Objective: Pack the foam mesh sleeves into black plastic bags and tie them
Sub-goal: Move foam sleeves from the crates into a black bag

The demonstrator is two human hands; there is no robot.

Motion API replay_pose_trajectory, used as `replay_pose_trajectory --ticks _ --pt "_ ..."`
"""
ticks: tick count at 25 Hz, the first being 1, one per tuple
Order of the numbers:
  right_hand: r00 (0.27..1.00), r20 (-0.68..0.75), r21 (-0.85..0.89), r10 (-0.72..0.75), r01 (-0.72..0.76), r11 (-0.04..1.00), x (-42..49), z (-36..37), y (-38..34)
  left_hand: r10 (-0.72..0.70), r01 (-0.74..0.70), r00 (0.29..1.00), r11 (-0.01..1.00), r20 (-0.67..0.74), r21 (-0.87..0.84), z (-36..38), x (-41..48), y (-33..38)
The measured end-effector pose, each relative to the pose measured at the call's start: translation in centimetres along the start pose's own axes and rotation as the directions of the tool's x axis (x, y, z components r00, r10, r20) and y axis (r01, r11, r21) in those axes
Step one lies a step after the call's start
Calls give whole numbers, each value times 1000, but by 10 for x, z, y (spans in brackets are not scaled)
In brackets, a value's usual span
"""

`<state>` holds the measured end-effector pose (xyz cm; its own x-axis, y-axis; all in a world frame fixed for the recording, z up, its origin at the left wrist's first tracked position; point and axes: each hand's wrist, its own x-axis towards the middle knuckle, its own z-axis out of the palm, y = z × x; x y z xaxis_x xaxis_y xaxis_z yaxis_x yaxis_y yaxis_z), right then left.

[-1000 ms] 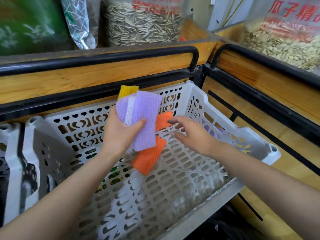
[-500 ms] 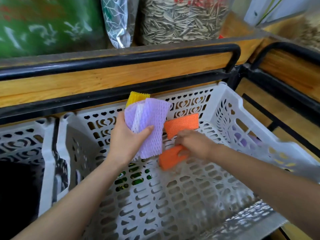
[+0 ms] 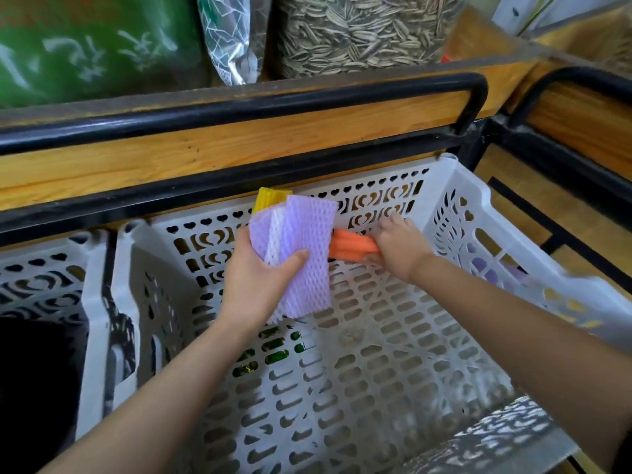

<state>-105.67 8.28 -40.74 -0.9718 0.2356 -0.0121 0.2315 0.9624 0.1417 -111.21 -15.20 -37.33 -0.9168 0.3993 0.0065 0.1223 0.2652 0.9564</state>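
It's bright here, with soft, even light and only faint shadows. A pale sheen runs along the top of the black rail [image 3: 239, 111], so the light falls from overhead. The wide lens bows that rail towards the edges. The white basket [image 3: 455, 186] smears with motion blur along its right rim and near corner. The right hand [image 3: 400, 248] looks slightly soft. The neighbouring basket [image 3: 51, 275] sinks into black inside.

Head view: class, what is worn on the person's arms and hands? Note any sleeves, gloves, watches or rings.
Nothing worn shows. The left hand and right hand have no gloves; the left forearm and right forearm show no sleeves, watch or bracelet. No ring visible.
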Motion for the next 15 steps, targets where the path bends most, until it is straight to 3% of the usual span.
replay_pose_trajectory --ticks 1,2,4,5,7,11,13,15 --pt "999 -15 47 43 -42 998 -5 -6 -2 -23 23 1000 1000 -7 15 1 0 -1" --pt "994 -21 206 108 -102 973 -12 -16 -5 -56 56 998 998 -1 25 2 0 -2" --pt "974 -26 637 226 -159 754 -32 -36 -11 -124 122 991 992 46 38 10 -4 -2" --pt "968 -34 747 250 -142 650 -44 -49 -17 -150 149 986 989 72 12 16 -8 2" --pt "975 -45 812 218 -92 576 -70 -67 -28 -157 171 980 979 126 -111 33 -17 13" --pt "971 -196 756 136 62 651 -109 -83 -31 -157 216 964 935 216 -283 63 -34 49" --pt "964 -247 737 102 118 666 -121 -89 -26 -142 193 973 933 183 -303 73 -36 62" --pt "972 -228 780 59 146 609 -133 -97 -18 -108 141 985 949 132 -283 81 -34 70"
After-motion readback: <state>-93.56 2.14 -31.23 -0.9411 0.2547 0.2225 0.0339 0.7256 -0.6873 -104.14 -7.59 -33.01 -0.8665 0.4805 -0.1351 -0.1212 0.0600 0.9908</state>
